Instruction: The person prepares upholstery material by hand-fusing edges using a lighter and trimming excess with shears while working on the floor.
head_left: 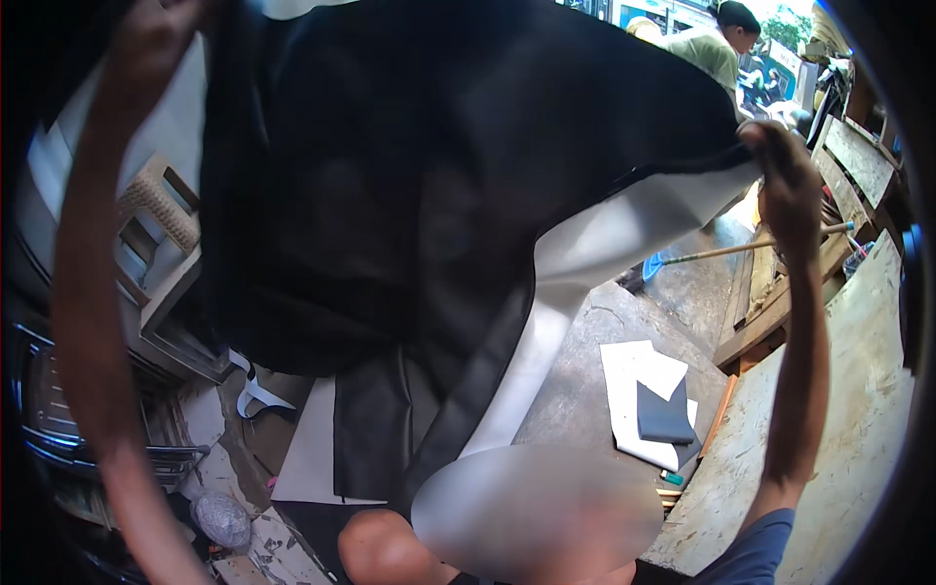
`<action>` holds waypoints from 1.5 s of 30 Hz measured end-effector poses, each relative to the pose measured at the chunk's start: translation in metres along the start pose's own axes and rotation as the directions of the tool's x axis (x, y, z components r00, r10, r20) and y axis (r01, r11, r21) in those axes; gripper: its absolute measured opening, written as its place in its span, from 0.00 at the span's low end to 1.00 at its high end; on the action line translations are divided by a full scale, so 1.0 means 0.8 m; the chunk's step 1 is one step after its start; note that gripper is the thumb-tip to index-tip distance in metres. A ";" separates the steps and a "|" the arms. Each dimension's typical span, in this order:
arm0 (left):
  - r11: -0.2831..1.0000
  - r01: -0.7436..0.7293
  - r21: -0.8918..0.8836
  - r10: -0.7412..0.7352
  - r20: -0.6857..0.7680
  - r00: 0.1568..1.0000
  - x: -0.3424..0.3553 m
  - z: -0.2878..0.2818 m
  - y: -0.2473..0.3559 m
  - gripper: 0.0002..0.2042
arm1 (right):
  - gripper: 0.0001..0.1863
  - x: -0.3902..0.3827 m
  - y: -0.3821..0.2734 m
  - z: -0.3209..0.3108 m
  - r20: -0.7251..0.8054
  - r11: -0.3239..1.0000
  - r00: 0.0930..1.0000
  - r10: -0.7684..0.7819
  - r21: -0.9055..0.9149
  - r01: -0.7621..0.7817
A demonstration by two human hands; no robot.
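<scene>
Head view: both arms up, a big black sheet (390,195) stretched between them, filling most of the frame. Right hand (785,185) is closed on the sheet's right corner, pinching black face and pale backing together. Left hand (156,34) sits at the sheet's top left edge; fingers are lost in the dark rim, so I cannot tell whether it is gripping or only touching.

Sheet looks like faux leather or vinyl: smooth, slightly glossy black face, matte white-grey underside (604,244) showing where the right edge folds over. It is limp and heavy, hanging in soft folds, with a narrow tail dropping down the middle toward the person's knee (385,546).

Below the sheet is a rough, cracked concrete floor (585,351). Lower right of the sheet lie flat white paper-like pieces (634,370) with a dark grey rectangle (665,414) on top. Right of the sheet stands a worn, scuffed wooden board table (848,409); a broom with a wooden handle and blue head (741,250) lies just under the held corner. Left of the sheet is a woven-seat stool or frame (156,210). Another person (717,44) stands past the sheet's top right.

Risks, as I judge them: the slick surface could slip out of the right-hand pinch since most of the weight hangs there; the trailing tail may drag on the gritty floor and scuff or pick up dirt; the sheet blocks the view downward, so a foot could catch the broom or the cut pieces.
</scene>
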State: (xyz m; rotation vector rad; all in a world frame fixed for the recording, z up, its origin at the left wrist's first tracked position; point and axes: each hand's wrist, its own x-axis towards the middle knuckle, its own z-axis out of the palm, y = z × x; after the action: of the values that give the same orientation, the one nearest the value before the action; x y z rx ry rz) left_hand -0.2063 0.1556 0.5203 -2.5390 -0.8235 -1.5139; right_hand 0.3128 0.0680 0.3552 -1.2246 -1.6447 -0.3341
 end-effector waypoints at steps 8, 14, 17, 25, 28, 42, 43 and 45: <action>0.886 0.408 -0.222 -0.313 0.363 0.877 -0.557 0.450 0.100 0.08 | 0.06 -0.478 -0.059 0.214 0.406 0.865 0.818 0.407 0.117 -0.488; 0.926 0.353 -0.136 -0.256 0.461 0.850 -0.721 0.476 0.165 0.04 | 0.07 -0.624 -0.094 0.194 0.466 0.741 0.625 0.626 -0.105 -0.663; 0.944 0.300 -0.135 -0.218 0.425 0.878 -0.731 0.476 0.163 0.05 | 0.09 -0.649 -0.098 0.185 0.516 0.694 0.558 0.650 -0.106 -0.712; 0.839 0.514 -0.178 -0.374 0.496 0.783 -0.746 0.465 0.158 0.08 | 0.16 -0.643 -0.127 0.219 0.700 0.349 0.235 0.675 -0.022 -0.937; 0.815 0.550 -0.185 -0.408 0.492 0.769 -0.742 0.462 0.159 0.09 | 0.21 -0.643 -0.113 0.241 0.837 0.018 0.021 0.547 0.013 -1.000; 0.784 0.595 -0.179 -0.441 0.514 0.736 -0.741 0.442 0.162 0.13 | 0.23 -0.640 -0.147 0.262 0.853 -0.592 -0.237 0.465 0.101 -0.799; 0.771 0.608 -0.190 -0.434 0.541 0.720 -0.738 0.439 0.159 0.15 | 0.21 -0.644 -0.143 0.264 0.851 -0.608 -0.238 0.468 0.114 -0.786; 0.729 0.645 -0.231 -0.404 0.615 0.677 -0.724 0.437 0.153 0.20 | 0.18 -0.650 -0.130 0.263 0.844 -0.638 -0.242 0.478 0.145 -0.756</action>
State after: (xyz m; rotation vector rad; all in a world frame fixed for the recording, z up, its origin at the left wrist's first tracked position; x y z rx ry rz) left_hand -0.0839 -0.0717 -0.1170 -3.3469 -1.6071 -1.1835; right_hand 0.0944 -0.1178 -0.1382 -1.2706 -0.0472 1.8138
